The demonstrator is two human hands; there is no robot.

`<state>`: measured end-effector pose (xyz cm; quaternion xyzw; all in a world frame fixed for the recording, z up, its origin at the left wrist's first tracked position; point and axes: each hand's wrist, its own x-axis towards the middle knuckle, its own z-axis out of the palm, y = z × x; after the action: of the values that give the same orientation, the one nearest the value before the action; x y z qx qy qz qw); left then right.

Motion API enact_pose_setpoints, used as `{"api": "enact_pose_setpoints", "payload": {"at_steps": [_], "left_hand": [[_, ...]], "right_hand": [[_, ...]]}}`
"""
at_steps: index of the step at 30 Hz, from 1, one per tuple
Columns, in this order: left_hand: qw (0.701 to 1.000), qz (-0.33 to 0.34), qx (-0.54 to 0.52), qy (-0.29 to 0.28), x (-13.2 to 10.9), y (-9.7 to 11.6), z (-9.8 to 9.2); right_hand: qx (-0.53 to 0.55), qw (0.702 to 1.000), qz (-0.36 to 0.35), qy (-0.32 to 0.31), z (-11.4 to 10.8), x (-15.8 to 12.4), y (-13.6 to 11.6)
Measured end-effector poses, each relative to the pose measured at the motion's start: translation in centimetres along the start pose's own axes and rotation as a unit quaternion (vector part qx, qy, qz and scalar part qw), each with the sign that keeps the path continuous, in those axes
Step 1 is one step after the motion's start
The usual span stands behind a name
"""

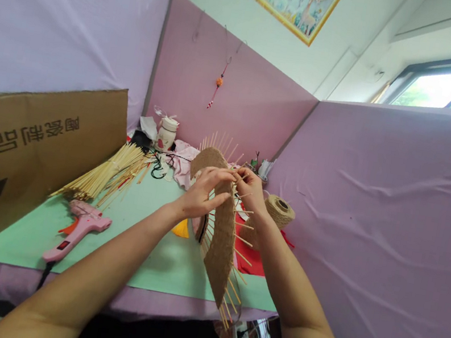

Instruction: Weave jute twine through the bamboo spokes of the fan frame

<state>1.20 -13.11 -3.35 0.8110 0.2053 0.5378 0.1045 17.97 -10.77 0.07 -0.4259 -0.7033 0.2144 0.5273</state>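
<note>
A curved band woven from brown twine (223,232), with thin wooden sticks poking out along its edge, is held up on its side above the table's front. My left hand (204,193) grips its upper part, thumb apart from the fingers and fingertips near the rim. Beside it, my right hand (251,190) is closed in a pinch at that rim, on a thin strand that looks like twine. The fingertips of both hands almost meet. Behind my right wrist stands a spool of twine (281,212). A yellow tassel (181,228) shows below the band's left side.
A pink glue gun (79,231) lies at the left front of the green tabletop (133,257). Behind it are a bundle of pale sticks (106,172) and a cardboard box (36,160). A white jar (166,135) stands farther back; red cloth (251,257) lies right.
</note>
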Motion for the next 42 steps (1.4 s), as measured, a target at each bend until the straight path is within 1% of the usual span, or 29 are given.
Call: {"api": "enact_pose_setpoints", "payload": {"at_steps": [3,5,8,10,12,15,17,19,21,23,25,26,31,33,38,42], "left_hand": [[0.999,-0.002,0.033,-0.014,0.4,-0.5,0.2],[0.999,-0.001,0.050,-0.013,0.4,-0.6,0.4],[0.998,0.001,0.061,-0.010,0.3,-0.4,0.7],[0.998,0.000,0.063,-0.014,0.2,-0.2,0.7],[0.997,-0.003,0.068,-0.019,0.3,-0.1,0.8],[0.996,-0.008,0.081,-0.025,0.4,-0.1,0.8],[0.996,-0.009,0.087,-0.026,0.5,-0.2,0.8],[0.996,-0.004,0.089,-0.030,0.4,-0.2,0.9],[0.995,0.003,0.092,-0.030,0.3,-0.2,0.9],[0.995,0.009,0.099,-0.026,0.2,0.0,0.9],[0.994,0.014,0.110,-0.022,0.1,0.2,0.9],[0.993,0.016,0.116,-0.019,0.0,0.3,0.9],[0.989,0.021,0.143,0.007,-0.3,0.1,1.1],[0.990,0.020,0.142,0.014,-0.4,-0.1,1.2],[0.991,0.018,0.135,0.021,-0.5,-0.3,1.3],[0.990,0.028,0.134,0.031,-0.5,-0.2,1.4]], "right_hand": [[-0.032,0.999,-0.010,-0.010,-0.3,0.0,-0.1],[-0.080,0.996,-0.028,-0.012,-0.8,0.1,-0.2],[-0.176,0.981,-0.083,0.003,-2.0,0.7,-0.5],[-0.234,0.962,-0.138,-0.008,-3.0,1.6,-1.0],[-0.293,0.934,-0.201,-0.045,-3.9,2.7,-1.8],[-0.399,0.868,-0.279,-0.100,-5.2,4.2,-3.8],[-0.465,0.820,-0.314,-0.117,-5.9,4.9,-5.5],[-0.510,0.781,-0.339,-0.122,-6.2,5.2,-7.1],[-0.535,0.754,-0.360,-0.122,-6.1,5.3,-8.5],[-0.549,0.736,-0.377,-0.122,-5.7,5.4,-9.2],[-0.551,0.732,-0.385,-0.113,-5.2,5.7,-9.3],[-0.548,0.736,-0.384,-0.105,-5.0,5.9,-9.2],[-0.506,0.781,-0.360,-0.067,-4.5,7.0,-7.8],[-0.495,0.792,-0.354,-0.059,-4.6,7.2,-7.3],[-0.491,0.796,-0.352,-0.048,-4.4,7.4,-7.1],[-0.494,0.802,-0.332,-0.053,-3.9,7.8,-7.4]]}}
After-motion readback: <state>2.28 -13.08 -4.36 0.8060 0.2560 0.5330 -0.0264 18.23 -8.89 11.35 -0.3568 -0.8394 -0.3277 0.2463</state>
